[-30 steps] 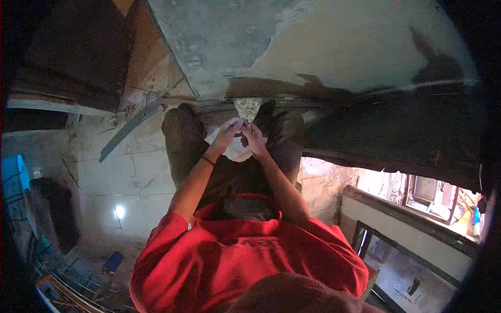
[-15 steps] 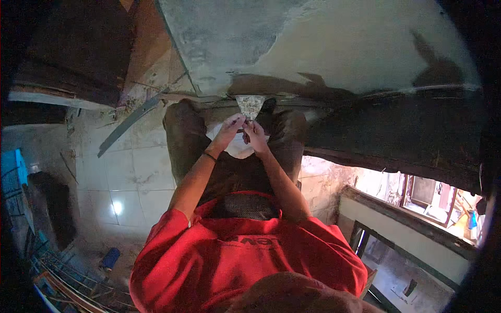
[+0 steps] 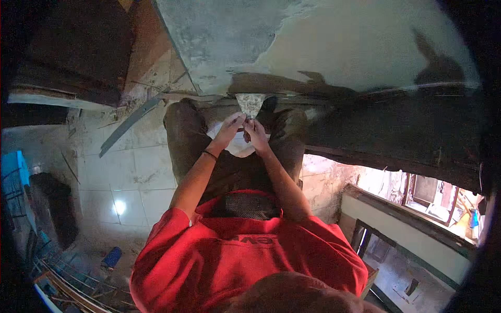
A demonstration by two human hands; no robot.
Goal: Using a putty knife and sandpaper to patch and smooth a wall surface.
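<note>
While the right hand (image 3: 257, 134) keeps a closed grip on a flat, spattered scraper (image 3: 250, 104) near the narrow end of its blade, the left hand (image 3: 229, 130) sits just beside it with fingers curled in at that same end, though I cannot tell whether its grip is clenched on the tool or merely touching. The scraper's 1 wide edge points away from the body, its blade lying just beyond the fingertips of the 2 hands, between the knees and near the wall (image 3: 334, 47).
</note>
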